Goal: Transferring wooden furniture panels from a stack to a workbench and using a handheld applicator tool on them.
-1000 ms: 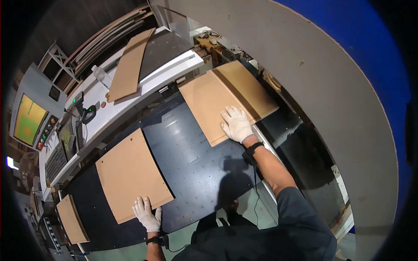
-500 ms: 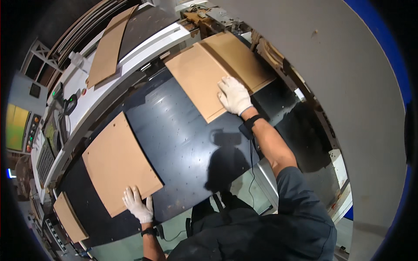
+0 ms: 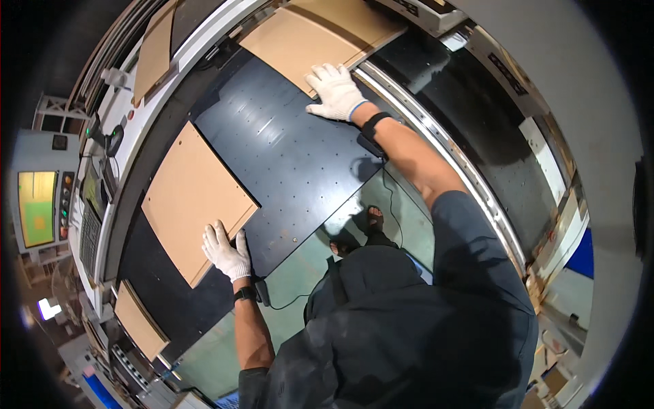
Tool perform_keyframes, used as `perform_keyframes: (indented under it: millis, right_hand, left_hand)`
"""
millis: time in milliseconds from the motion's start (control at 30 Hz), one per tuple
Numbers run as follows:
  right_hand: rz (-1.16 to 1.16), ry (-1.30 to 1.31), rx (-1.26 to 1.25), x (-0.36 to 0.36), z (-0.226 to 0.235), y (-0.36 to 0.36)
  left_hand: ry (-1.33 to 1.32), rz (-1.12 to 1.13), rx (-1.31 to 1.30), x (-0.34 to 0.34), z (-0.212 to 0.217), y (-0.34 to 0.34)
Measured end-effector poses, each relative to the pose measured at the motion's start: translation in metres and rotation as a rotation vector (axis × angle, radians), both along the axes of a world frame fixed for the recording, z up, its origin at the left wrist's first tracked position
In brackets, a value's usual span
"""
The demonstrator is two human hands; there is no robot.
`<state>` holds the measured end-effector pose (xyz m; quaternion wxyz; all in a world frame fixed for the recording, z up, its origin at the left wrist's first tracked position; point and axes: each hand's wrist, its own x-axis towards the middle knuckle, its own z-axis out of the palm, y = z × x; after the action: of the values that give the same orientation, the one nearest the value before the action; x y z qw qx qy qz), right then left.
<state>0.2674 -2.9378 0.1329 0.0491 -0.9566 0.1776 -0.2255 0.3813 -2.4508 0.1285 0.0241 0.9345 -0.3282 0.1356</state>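
My left hand point(image 3: 227, 253), in a white knit glove, lies with fingers spread on the near edge of a flat tan board point(image 3: 194, 198). This board has small holes along its far-left side and rests on a dark, dotted table point(image 3: 272, 153). Ahead and to the right, my gloved right hand point(image 3: 335, 93) touches the near end of a second tan panel point(image 3: 289, 48), fingers extended and apart. A grooved line or seam runs along that panel. Neither hand is wrapped around anything.
A metal rail point(image 3: 436, 129) runs along the table's right side. At left are a small tan board point(image 3: 139, 320), a keyboard point(image 3: 90, 235), a control screen point(image 3: 37, 208) and a white ledge with another tan panel point(image 3: 155, 51). A grey machine body point(image 3: 579, 102) curves at right.
The view has shifted, showing more floor and the metal rail. My right hand sits closer to the near corner of its panel. My left hand remains on the left board.
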Motion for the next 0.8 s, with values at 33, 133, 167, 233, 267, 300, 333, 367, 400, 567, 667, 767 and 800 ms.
perform_keyframes:
  millis: [33, 133, 167, 233, 267, 300, 333, 367, 400, 567, 667, 767, 800]
  right_hand:
    - [-0.034, -0.009, -0.008, 0.002, -0.004, 0.004]
    - [-0.131, -0.002, 0.003, 0.001, -0.004, 0.004]
    - [-0.161, 0.036, 0.026, 0.007, -0.004, 0.006]
    - [-0.184, -0.065, -0.136, 0.011, -0.012, 0.008]
    - [-0.173, -0.030, -0.128, 0.015, -0.010, 0.012]
    - [-0.168, 0.008, -0.125, 0.016, -0.006, 0.013]
    - [-0.167, 0.024, -0.117, 0.015, -0.006, 0.013]
    - [-0.174, 0.043, -0.111, 0.015, -0.007, 0.013]
    - [-0.174, 0.072, -0.092, 0.016, -0.004, 0.015]
    - [-0.189, 0.146, -0.063, 0.022, 0.002, 0.019]
    - [-0.195, 0.168, -0.068, 0.022, 0.005, 0.014]
    - [-0.219, 0.186, -0.090, 0.013, 0.010, 0.009]
    - [-0.211, 0.184, -0.073, 0.017, 0.013, 0.012]
  left_hand:
    - [-0.011, -0.018, 0.000, 0.002, -0.001, -0.002]
    - [0.031, -0.010, 0.017, -0.003, 0.004, -0.012]
    - [0.048, -0.013, 0.007, -0.004, 0.004, -0.009]
    - [0.024, -0.045, -0.028, -0.001, -0.002, -0.001]
    - [0.035, -0.033, -0.031, -0.002, -0.002, 0.003]
    - [0.032, -0.022, -0.047, -0.002, -0.005, 0.004]
    - [0.051, -0.004, -0.041, -0.003, -0.005, 0.003]
    - [0.075, 0.007, -0.037, -0.003, -0.006, 0.003]
    - [0.084, 0.019, -0.021, -0.003, -0.006, 0.004]
    - [0.109, 0.028, -0.044, -0.005, 0.006, 0.004]
    - [0.135, 0.038, -0.072, -0.006, 0.010, -0.005]
    - [0.161, 0.027, -0.091, -0.003, 0.006, -0.014]
    - [0.157, 0.034, -0.091, -0.003, 0.009, -0.011]
